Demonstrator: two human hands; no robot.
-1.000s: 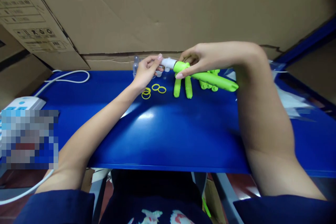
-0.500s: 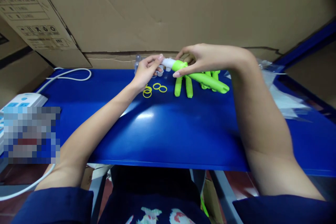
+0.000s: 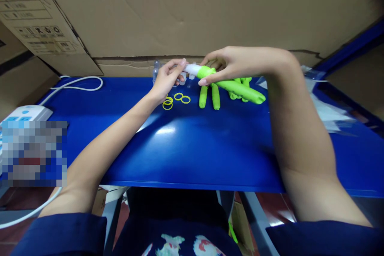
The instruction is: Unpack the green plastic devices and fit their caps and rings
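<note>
My right hand [image 3: 231,63] grips a long lime-green plastic handle [image 3: 240,90] near its head, held a little above the blue table [image 3: 192,144]. A white tip [image 3: 192,69] sticks out of the green handle's left end. My left hand [image 3: 166,78] pinches that white tip with its fingertips. Below the hands, two more green handles [image 3: 210,97] lie side by side on the table, and others [image 3: 241,84] lie behind the held one. Three yellow rings [image 3: 177,99] lie under my left hand.
Small clear caps [image 3: 156,68] stand at the table's back edge by the cardboard wall [image 3: 192,12]. A white power strip [image 3: 24,113] with its cable [image 3: 78,84] is at the left. Clear plastic bags [image 3: 327,108] lie at the right.
Both hands and the held handle have risen slightly; otherwise the grip on the handle and tip is the same.
</note>
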